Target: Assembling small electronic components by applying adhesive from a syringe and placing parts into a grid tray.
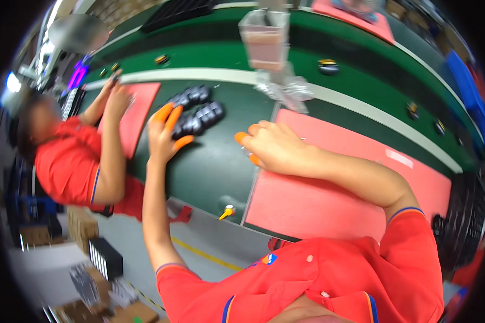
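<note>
My left hand (164, 132), with orange finger covers, reaches over the green table with fingers spread. It is beside two rows of shiny dark rounded parts (199, 119); whether the fingertips touch them I cannot tell. To the right, my right hand (280, 146) is closed over the left edge of a pink mat (328, 199). Its fingertips also wear orange covers. A thin, shiny sliver shows at the fingers, but what they hold is mostly hidden. Nearer me, a small white item with a yellow nozzle-like tip (228, 211) lies at the table's front edge.
Beyond a pale rail, a green belt (215, 51) carries several small dark-and-yellow parts. A translucent bin (265, 46) stands over crumpled clear bags (285, 89). At left, a person in red (81, 156) works at another pink mat (132, 113). Black trays (461, 220) are at right.
</note>
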A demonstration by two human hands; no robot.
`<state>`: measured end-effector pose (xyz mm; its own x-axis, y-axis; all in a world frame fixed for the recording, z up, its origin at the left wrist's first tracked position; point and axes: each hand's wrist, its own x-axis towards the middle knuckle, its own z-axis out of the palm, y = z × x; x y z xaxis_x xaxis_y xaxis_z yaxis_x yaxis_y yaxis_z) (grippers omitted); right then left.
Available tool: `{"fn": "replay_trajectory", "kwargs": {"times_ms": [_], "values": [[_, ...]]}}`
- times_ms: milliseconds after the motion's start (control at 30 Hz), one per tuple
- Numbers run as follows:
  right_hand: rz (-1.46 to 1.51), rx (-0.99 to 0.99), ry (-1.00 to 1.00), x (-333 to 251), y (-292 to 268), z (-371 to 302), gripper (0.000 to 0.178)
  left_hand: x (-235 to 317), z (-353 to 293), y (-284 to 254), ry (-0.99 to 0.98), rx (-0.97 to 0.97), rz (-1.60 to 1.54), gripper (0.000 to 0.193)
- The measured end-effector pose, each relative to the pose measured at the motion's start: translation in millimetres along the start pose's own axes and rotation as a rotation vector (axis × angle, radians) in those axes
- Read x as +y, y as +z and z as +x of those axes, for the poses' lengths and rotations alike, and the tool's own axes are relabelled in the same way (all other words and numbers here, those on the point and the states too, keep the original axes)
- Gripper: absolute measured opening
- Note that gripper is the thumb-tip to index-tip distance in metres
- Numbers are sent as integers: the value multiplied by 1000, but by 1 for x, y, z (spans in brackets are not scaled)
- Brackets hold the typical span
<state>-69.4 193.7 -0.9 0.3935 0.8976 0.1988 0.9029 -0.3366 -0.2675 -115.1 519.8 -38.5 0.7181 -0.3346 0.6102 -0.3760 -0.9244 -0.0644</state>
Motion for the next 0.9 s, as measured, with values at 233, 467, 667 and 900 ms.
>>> {"fn": "replay_trajectory", "kwargs": {"times_ms": [233,467,667,900], "values": [[-111,119,230,39,-42,-71,26,101,56,-23,237,205,-201,50],[-348,215,766,4,-120,-262,37,263,166,-8,729,73,-714,53],[-519,441,1540,-56,-134,-459,31,440,218,2,945,-187,-868,69],[-395,789,1687,-83,-74,-540,46,634,210,72,880,-364,-939,84]]}}
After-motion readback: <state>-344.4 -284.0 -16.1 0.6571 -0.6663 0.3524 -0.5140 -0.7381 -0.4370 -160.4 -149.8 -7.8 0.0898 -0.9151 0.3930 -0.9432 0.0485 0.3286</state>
